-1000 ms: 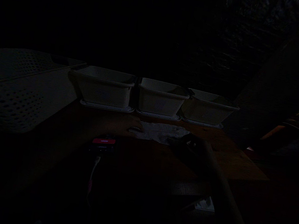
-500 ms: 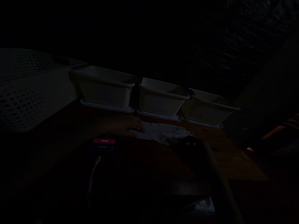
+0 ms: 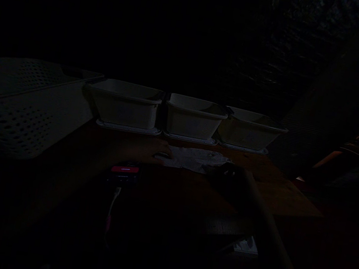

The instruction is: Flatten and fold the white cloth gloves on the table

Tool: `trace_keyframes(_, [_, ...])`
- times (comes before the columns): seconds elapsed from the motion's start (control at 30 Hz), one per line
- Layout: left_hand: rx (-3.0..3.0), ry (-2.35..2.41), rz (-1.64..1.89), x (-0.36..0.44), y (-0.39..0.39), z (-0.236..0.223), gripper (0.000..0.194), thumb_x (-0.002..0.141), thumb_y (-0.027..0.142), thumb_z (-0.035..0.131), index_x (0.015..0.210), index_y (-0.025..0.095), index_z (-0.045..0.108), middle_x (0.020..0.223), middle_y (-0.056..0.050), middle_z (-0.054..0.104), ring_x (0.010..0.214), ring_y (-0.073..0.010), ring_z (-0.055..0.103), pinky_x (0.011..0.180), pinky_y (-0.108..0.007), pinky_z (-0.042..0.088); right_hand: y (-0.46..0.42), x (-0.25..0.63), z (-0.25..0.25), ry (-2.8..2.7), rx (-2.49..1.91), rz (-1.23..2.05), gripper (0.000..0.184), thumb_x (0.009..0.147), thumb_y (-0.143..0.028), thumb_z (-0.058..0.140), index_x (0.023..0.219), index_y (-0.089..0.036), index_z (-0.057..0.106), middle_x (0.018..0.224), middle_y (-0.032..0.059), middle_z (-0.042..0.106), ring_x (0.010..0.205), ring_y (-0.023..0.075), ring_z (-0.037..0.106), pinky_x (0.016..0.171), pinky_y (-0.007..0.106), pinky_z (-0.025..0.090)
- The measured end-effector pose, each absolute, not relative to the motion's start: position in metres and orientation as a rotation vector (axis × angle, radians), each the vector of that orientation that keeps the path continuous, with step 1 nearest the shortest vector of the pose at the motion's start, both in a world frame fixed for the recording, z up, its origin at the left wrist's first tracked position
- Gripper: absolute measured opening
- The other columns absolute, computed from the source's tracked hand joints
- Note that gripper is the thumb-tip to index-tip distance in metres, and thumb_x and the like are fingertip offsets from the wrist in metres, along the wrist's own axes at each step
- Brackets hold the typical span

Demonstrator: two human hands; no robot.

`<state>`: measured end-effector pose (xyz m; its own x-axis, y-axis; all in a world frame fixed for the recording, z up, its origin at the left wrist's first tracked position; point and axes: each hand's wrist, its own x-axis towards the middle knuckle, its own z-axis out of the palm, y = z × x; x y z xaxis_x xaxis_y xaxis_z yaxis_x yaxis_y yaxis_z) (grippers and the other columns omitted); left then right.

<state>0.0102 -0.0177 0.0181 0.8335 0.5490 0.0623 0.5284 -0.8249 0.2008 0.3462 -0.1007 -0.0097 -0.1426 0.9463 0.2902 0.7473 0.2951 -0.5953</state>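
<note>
The light is very dim. A pale, thin cloth-like piece (image 3: 192,158) lies spread on the wooden table between my two hands. My left hand (image 3: 151,150) rests at its left end, thumb and fingers apart, with a bit of the pale piece showing between them. At the right end, my right hand (image 3: 236,176) is bent in shadow, its curled fingers on the edge of the piece. Just in front of my left wrist lies a phone (image 3: 123,175) with a lit red bar, and a white cable (image 3: 115,197) runs from it towards me.
Three pale plastic tubs (image 3: 123,109), (image 3: 193,122), (image 3: 250,135) stand in a row along the back of the wooden table (image 3: 280,192), each on a flat lid or tray. A large perforated basket (image 3: 19,126) is at the left. A small whitish object (image 3: 246,245) lies near my right forearm.
The pale piece looks slightly flatter and smoother, mostly in its middle and right part. Both hands stay almost in the same place.
</note>
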Motion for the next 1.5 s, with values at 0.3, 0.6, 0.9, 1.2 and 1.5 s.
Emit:
trace_keyframes(0.3, [2.839, 0.853, 0.148, 0.012, -0.019, 0.02, 0.03, 0.096, 0.027, 0.061, 0.125, 0.021, 0.064, 0.129, -0.006, 0.064, 0.117, -0.0198, 0.059, 0.098, -0.027, 0.042, -0.096, 0.353, -0.014, -1.928, -1.5, 0.443, 0.019, 0.084, -0.027, 0.062, 0.088, -0.012, 0.073, 0.074, 0.0082, 0.07, 0.06, 0.0129, 0.059, 0.049, 0.018, 0.036])
trace_keyframes(0.6, [2.86, 0.823, 0.166, 0.01, -0.016, 0.018, 0.03, 0.096, 0.028, 0.06, 0.125, 0.021, 0.064, 0.128, -0.007, 0.065, 0.116, -0.0199, 0.06, 0.098, -0.028, 0.043, -0.089, 0.361, -0.021, -1.924, -1.532, 0.334, 0.023, 0.086, -0.031, 0.063, 0.09, -0.011, 0.073, 0.074, 0.0086, 0.069, 0.06, 0.0141, 0.059, 0.051, 0.02, 0.035])
trace_keyframes(0.9, [2.866, 0.844, 0.155, 0.009, -0.013, 0.015, 0.03, 0.096, 0.027, 0.061, 0.125, 0.022, 0.064, 0.128, -0.006, 0.064, 0.116, -0.0196, 0.06, 0.098, -0.028, 0.043, -0.084, 0.366, -0.023, -1.945, -1.578, 0.274, 0.018, 0.082, -0.024, 0.064, 0.092, -0.012, 0.074, 0.071, 0.0085, 0.069, 0.056, 0.0132, 0.057, 0.051, 0.021, 0.033])
trace_keyframes(1.2, [2.852, 0.821, 0.183, 0.008, -0.012, 0.013, 0.03, 0.096, 0.029, 0.06, 0.125, 0.023, 0.064, 0.13, -0.006, 0.064, 0.118, -0.0193, 0.059, 0.098, -0.028, 0.043, -0.089, 0.36, -0.018, -1.939, -1.571, 0.279, 0.017, 0.083, -0.027, 0.063, 0.09, -0.012, 0.069, 0.069, 0.0069, 0.067, 0.056, 0.0107, 0.054, 0.05, 0.019, 0.03])
trace_keyframes(1.5, [2.861, 0.834, 0.158, 0.008, -0.012, 0.013, 0.03, 0.096, 0.027, 0.06, 0.126, 0.023, 0.064, 0.129, -0.005, 0.064, 0.117, -0.0186, 0.059, 0.099, -0.028, 0.041, -0.09, 0.359, -0.019, -1.939, -1.532, 0.299, 0.023, 0.08, -0.018, 0.067, 0.102, -0.012, 0.069, 0.085, 0.0109, 0.072, 0.064, 0.0119, 0.06, 0.055, 0.019, 0.038])
